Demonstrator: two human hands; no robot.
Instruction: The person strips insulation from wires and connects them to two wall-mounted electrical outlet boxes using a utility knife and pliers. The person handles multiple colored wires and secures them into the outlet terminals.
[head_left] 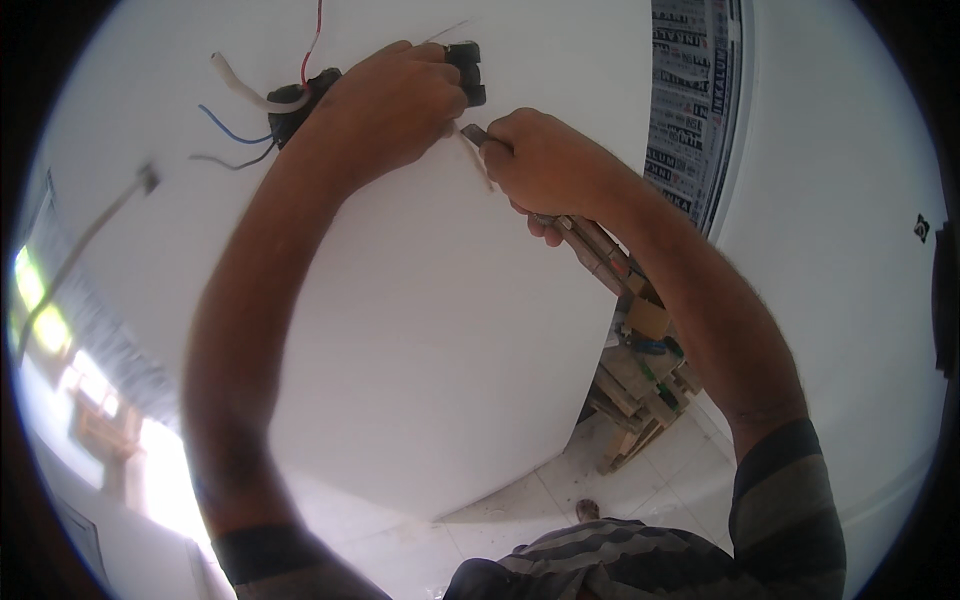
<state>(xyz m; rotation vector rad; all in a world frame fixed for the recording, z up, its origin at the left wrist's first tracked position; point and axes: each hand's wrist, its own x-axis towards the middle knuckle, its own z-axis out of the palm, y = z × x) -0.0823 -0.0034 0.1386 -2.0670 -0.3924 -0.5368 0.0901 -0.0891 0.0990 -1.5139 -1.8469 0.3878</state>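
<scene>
My left hand (405, 105) is raised against the white wall, its fingers closed around a thin white cable (476, 163) whose loose length hangs below the fingertips. Just right of it, my right hand (540, 165) grips a hand tool with a flat, dark metal tip (474, 134). That tip meets the cable close to the left fingertips; the fist hides most of the tool, so its exact kind does not show. Behind my left wrist sits a black wall box (288, 125), partly covered. Another black box (466, 75) shows beyond my left knuckles.
From the left box come a thick white cable (235, 82), a red wire (311, 50), a blue wire (222, 127) and a dark wire (225, 162). A blurred grey cable (90, 240) hangs farther left. Wood pieces (630, 385) lie on the tiled floor (560, 490) past the wall's edge.
</scene>
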